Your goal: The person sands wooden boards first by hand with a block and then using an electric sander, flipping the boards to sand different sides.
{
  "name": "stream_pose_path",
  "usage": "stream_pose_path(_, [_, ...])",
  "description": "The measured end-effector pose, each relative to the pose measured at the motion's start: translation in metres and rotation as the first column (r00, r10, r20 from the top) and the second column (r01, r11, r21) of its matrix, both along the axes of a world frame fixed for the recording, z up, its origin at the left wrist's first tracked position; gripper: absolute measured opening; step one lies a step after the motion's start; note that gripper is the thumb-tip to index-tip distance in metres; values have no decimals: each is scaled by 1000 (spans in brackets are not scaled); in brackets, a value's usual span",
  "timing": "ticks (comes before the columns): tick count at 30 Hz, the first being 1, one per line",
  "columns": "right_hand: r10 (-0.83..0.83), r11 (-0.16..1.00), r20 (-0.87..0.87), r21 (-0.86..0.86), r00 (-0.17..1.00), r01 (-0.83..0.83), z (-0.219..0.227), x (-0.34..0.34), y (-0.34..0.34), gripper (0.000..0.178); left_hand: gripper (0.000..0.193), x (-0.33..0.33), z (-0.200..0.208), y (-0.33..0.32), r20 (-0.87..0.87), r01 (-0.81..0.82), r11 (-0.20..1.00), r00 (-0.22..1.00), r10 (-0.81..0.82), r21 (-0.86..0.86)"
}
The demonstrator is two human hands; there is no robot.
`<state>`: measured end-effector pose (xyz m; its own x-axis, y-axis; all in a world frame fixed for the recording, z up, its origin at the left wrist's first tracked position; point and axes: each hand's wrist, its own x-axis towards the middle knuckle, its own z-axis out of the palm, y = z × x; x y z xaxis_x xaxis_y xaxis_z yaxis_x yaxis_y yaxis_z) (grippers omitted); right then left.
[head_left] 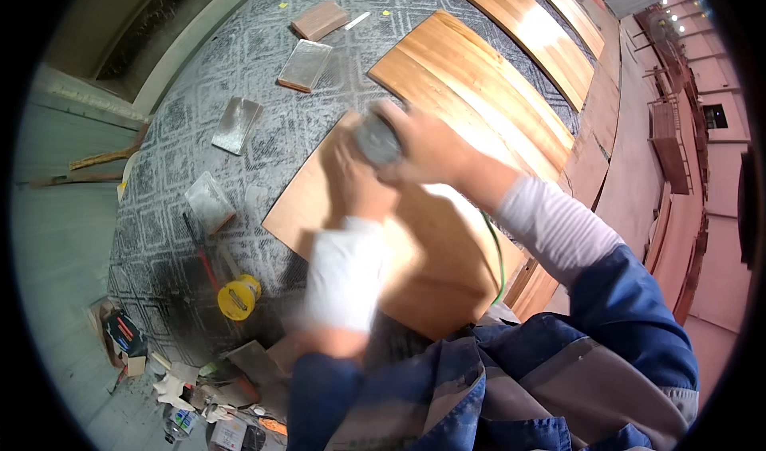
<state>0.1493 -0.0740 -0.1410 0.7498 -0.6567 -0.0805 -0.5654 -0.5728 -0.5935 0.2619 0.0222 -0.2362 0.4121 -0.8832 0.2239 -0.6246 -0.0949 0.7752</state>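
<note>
My right hand (427, 144) is closed around a grey, rounded tool (377, 141), blurred, that looks like a sander. Against its left side is my left hand (363, 184), smeared by motion; its fingers seem wrapped onto the same tool. Both hands are over the far part of a pale wooden panel (435, 279), which lies at an angle on the patterned cloth right in front of me. A dark shadow of my arms falls across the panel. Beside my right forearm a thin green hose or cord (500, 263) runs down over the panel's right side. The tool's underside is hidden.
Glossy wooden panels (479, 84) lie beyond and to the right. Several blocks with silvery-grey faces (305, 64) are scattered on the patterned cloth (275, 160) at left. A yellow round container (238, 297) stands near my left arm, and mixed clutter (191, 387) fills the lower left.
</note>
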Motion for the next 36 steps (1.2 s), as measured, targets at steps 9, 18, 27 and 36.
stream_pose_path(9, [94,993,-19,71,995,-93,6,47,-16,78,93,38,-25,-14,-240,-113,991,966,92,-74])
stream_pose_path(18, [1,985,-130,174,991,22,22,-89,66,92,107,-86,-1,73,-385,48,959,921,66,280])
stream_pose_path(27, [-118,970,-199,188,973,156,31,-130,105,98,96,-134,1,95,-521,131,989,841,-146,-66])
stream_pose_path(36, [45,991,35,126,998,-49,22,-67,135,79,94,-81,1,135,-187,-122,988,973,137,89])
